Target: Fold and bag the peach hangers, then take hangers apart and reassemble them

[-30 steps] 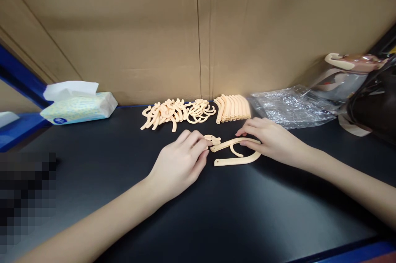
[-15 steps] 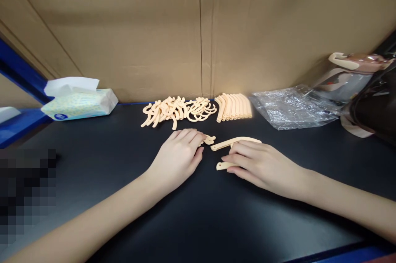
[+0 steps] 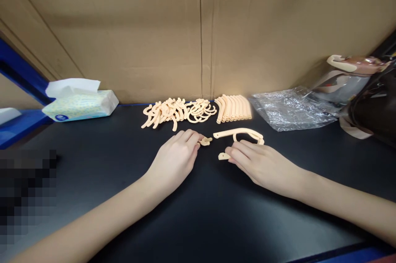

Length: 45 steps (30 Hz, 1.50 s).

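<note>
**Two hands meet over a curved plastic piece at mid-counter**

At far left a tissue pack (image 3: 81, 104) sits against the cardboard backing (image 3: 198, 28), well apart from the work. The black counter (image 3: 102, 147) between it and the hands is bare.

The left hand (image 3: 175, 160) lies palm down, fingers curled together, its fingertips pinching or pressing a small peach clip (image 3: 204, 141) against the counter; how firm the hold is cannot be told. Behind it, near the backing, lies a loose heap of hooked pieces (image 3: 177, 111), and just beside that a neat row of short curved sleeves (image 3: 233, 108).

Just right of the clip, a small gap away, lies the large curved hook piece (image 3: 238, 134). Its long axis runs left to right, one free end pointing toward the clip and the left hand, the bend at the right. The right hand (image 3: 262, 164) rests on its near arm, fingers closed over it so that only the tip shows; it is the nearer hand and covers part of the piece. The clip lies to the left of the piece's open ends.

Farther right, crumpled clear plastic wrap (image 3: 287, 108) and a dark bag (image 3: 375, 110) crowd the corner. The open room lies toward the near edge of the counter.
</note>
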Each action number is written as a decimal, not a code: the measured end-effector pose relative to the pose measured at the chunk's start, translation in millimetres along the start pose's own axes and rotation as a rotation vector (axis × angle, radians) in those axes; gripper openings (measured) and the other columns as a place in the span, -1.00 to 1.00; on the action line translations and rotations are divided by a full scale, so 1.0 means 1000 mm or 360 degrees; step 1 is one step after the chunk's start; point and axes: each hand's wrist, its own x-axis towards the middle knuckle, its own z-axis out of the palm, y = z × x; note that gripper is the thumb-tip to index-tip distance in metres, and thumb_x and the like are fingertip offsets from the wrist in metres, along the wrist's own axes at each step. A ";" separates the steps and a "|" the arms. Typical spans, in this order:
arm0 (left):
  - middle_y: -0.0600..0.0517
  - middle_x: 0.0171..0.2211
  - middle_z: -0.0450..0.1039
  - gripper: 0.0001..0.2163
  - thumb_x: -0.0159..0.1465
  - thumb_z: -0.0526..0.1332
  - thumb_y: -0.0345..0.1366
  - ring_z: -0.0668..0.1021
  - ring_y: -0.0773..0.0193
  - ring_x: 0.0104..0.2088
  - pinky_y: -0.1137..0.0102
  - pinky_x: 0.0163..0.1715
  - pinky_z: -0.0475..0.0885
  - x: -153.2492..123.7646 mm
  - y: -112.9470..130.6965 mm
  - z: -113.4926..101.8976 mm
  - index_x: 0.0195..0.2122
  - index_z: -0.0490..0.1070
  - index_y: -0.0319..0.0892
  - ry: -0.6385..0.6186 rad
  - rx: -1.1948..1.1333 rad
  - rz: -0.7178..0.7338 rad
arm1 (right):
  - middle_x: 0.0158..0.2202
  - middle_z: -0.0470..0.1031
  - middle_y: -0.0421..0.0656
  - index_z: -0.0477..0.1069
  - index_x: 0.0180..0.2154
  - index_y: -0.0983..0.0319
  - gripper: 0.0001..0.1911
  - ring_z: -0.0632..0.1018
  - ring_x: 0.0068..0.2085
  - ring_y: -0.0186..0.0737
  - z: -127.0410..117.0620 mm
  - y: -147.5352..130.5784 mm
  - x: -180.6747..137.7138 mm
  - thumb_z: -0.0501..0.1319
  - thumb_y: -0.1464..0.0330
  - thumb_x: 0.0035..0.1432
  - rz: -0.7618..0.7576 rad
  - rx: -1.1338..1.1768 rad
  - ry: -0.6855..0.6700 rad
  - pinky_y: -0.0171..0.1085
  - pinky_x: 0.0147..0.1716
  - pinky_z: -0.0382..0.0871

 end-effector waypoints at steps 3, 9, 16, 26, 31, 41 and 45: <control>-0.03 -0.12 0.44 -0.79 0.35 0.01 -0.45 0.48 0.16 -0.13 0.26 -0.12 0.41 0.000 0.000 -0.001 -0.05 0.34 -0.22 0.0035 -0.0081 -0.0065 | -0.31 0.42 -0.10 0.32 -0.08 0.34 -0.78 0.49 -0.35 -0.20 0.001 0.001 0.000 -0.03 0.52 0.30 0.0020 0.0006 -0.0003 -0.26 -0.38 0.34; -0.02 -0.16 0.47 -0.80 0.38 -0.04 -0.42 0.47 0.17 -0.18 0.25 -0.14 0.39 0.000 0.000 -0.004 -0.08 0.34 -0.20 0.0229 0.0004 0.0020 | -0.34 0.46 -0.16 0.31 -0.07 0.29 -0.79 0.51 -0.40 -0.23 0.005 0.005 0.000 -0.03 0.45 0.34 -0.0004 -0.0021 0.0051 -0.25 -0.41 0.34; 0.02 -0.24 0.46 -0.66 0.27 -0.07 -0.60 0.47 0.20 -0.24 0.35 -0.30 0.38 -0.003 0.009 -0.010 -0.01 0.31 -0.20 0.0225 0.0239 0.0148 | -0.39 0.49 -0.19 0.33 -0.11 0.27 -0.74 0.50 -0.50 -0.31 0.007 0.007 0.002 -0.09 0.36 0.39 0.0002 -0.0037 0.0072 -0.29 -0.55 0.22; -0.01 -0.31 0.39 -0.86 0.34 0.05 -0.24 0.46 0.13 -0.28 0.36 -0.50 0.32 -0.006 0.025 -0.013 -0.29 0.28 -0.19 0.0019 0.0274 0.0136 | -0.30 0.54 -0.17 0.34 -0.10 0.27 -0.74 0.56 -0.36 -0.28 0.006 0.009 0.002 -0.07 0.34 0.37 0.0139 0.0329 -0.0018 -0.31 -0.45 0.28; 0.03 -0.44 0.37 -0.83 0.35 0.06 -0.29 0.46 0.23 -0.44 0.42 -0.56 0.25 -0.004 0.023 -0.005 -0.39 0.24 -0.19 -0.0005 0.0296 0.0350 | -0.27 0.54 -0.14 0.36 -0.08 0.27 -0.71 0.54 -0.34 -0.27 0.005 0.010 0.002 -0.08 0.35 0.36 0.0150 0.0469 -0.0081 -0.31 -0.37 0.31; 0.08 -0.51 0.41 -0.74 0.39 0.03 -0.17 0.49 0.29 -0.56 0.46 -0.62 0.18 -0.003 0.019 -0.004 -0.41 0.21 -0.18 -0.0270 0.0123 0.0230 | -0.26 0.54 -0.15 0.36 -0.06 0.22 -0.65 0.54 -0.31 -0.27 0.006 0.012 0.000 -0.12 0.25 0.39 0.0127 0.0589 -0.0171 -0.33 -0.31 0.32; 0.09 -0.51 0.40 -0.73 0.38 0.03 -0.13 0.49 0.27 -0.55 0.46 -0.60 0.19 -0.003 0.017 -0.004 -0.42 0.20 -0.17 -0.0236 0.0070 0.0270 | -0.28 0.54 -0.16 0.37 -0.09 0.23 -0.65 0.52 -0.36 -0.28 0.006 0.011 0.000 -0.13 0.25 0.39 0.0085 0.0514 -0.0108 -0.32 -0.33 0.31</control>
